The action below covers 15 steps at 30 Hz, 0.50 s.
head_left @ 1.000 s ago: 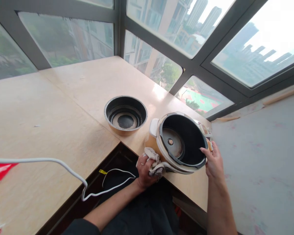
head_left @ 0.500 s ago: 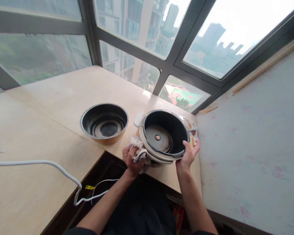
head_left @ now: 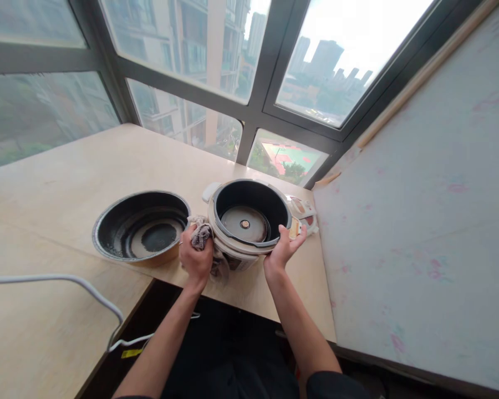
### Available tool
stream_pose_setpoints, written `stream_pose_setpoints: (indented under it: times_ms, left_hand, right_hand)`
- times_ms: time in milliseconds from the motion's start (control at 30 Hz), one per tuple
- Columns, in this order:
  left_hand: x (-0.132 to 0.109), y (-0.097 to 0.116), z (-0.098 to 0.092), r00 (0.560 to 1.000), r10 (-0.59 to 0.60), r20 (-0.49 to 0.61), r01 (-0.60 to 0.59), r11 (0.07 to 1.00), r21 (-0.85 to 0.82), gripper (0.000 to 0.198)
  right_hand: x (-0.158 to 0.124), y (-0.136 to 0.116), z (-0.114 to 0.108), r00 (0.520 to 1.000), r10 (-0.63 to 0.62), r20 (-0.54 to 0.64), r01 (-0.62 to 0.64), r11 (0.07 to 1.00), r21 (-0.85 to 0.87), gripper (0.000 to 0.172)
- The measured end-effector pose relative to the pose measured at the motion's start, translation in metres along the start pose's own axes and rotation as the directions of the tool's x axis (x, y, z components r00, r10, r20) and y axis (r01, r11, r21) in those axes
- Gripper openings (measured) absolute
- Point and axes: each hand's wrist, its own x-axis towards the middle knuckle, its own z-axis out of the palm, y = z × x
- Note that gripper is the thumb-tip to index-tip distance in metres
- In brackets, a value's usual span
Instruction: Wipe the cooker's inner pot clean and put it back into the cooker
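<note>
A white electric cooker (head_left: pixel 237 252) without a lid stands on the wooden counter, its dark inside and round heating plate (head_left: pixel 244 224) facing up. My left hand (head_left: pixel 196 256) is closed around a crumpled grey-and-white cloth (head_left: pixel 201 235), close against the cooker's left side. On the right, my right hand (head_left: pixel 283 249) grips the cooker's rim near its side handle, thumb on top and fingers partly hidden. Left of the cooker sits a dark inner pot (head_left: pixel 143 224) with a worn, pale patch on its bottom.
Behind the cooker, a white plastic part (head_left: pixel 303 208) lies by the papered wall (head_left: pixel 419 221). A white cable (head_left: pixel 83 285) runs over the counter (head_left: pixel 66 172) and down past its front edge. Framed windows (head_left: pixel 258 105) rise at the back.
The view has turned, so most things sit further left in it. The cooker looks turned slightly, with both hands still at its sides. The cloth stays in my left hand.
</note>
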Motion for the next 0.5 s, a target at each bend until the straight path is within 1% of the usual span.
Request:
stream_pose_setpoints:
  times_ms: [67,133,233,333,433,500]
  left_hand:
    - [0.006,0.004,-0.002,0.999,-0.028,0.036,0.028,1.0,0.008,0.04]
    - [0.007,0.006,-0.004,0.999,-0.019,0.044,0.019,1.0,0.01,0.042]
    - [0.0,0.006,-0.01,0.999,0.01,0.047,-0.01,1.0,0.004,0.044]
    - [-0.012,0.005,-0.017,0.997,0.003,0.076,0.002,0.998,-0.065,0.044]
    - [-0.029,0.007,-0.022,0.979,-0.041,0.197,0.078,0.98,-0.184,0.042]
    - [-0.044,0.011,-0.024,0.951,-0.053,0.305,0.131,0.962,-0.242,0.041]
  right_hand:
    - [0.002,0.003,0.007,1.0,-0.012,0.004,0.012,1.0,-0.011,0.086]
    - [0.006,0.007,0.013,1.0,-0.024,0.009,0.024,1.0,-0.012,0.085]
    - [0.011,0.014,0.023,0.999,-0.051,0.013,0.052,0.998,-0.021,0.086]
    - [0.014,0.022,0.032,0.997,-0.075,0.026,0.076,0.995,-0.058,0.086]
    - [0.014,0.026,0.038,0.997,-0.073,0.028,0.075,0.995,-0.064,0.087]
    - [0.012,0.026,0.038,0.997,-0.064,0.046,0.067,0.997,-0.048,0.089]
